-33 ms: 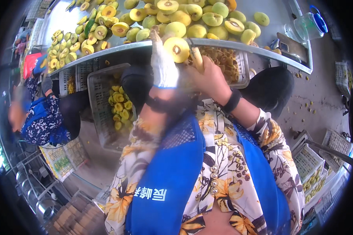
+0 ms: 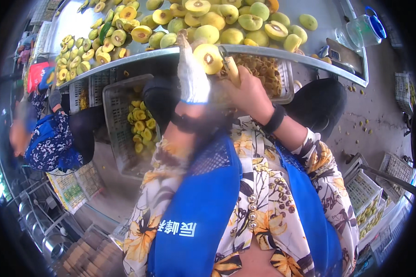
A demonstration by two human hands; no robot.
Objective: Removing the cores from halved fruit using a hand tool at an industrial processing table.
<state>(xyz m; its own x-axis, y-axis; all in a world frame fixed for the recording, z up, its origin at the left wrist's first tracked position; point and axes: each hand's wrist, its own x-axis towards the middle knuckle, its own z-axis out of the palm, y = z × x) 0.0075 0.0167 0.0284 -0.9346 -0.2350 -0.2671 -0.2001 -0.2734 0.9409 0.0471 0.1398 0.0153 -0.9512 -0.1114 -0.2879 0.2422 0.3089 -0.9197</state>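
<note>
My left hand [image 2: 192, 78], in a white knit glove, is closed on a halved yellow peach [image 2: 201, 51]. The cut face is turned up and the brown pit sits in its middle. My bare right hand [image 2: 248, 90] grips a pitting tool [image 2: 232, 71] by its pale wooden handle. The tool's curved metal end stands at the right edge of the peach half; whether it touches the flesh I cannot tell. Just beyond both hands, a heap of whole and halved peaches [image 2: 207, 34] lies on the metal table [image 2: 152, 54].
Below the table edge, a crate [image 2: 289, 83] holds brownish scraps. To the left, another crate [image 2: 110, 108] contains yellow-green fruit halves. A clear jug [image 2: 363, 32] with a blue lid and a phone [image 2: 333, 54] are at the table's right end. A co-worker [image 2: 55, 138] sits at far left.
The pitting tool's metal end has tilted slightly, so its loop shows more clearly beside the peach half. Both hands stay nearly in place.
</note>
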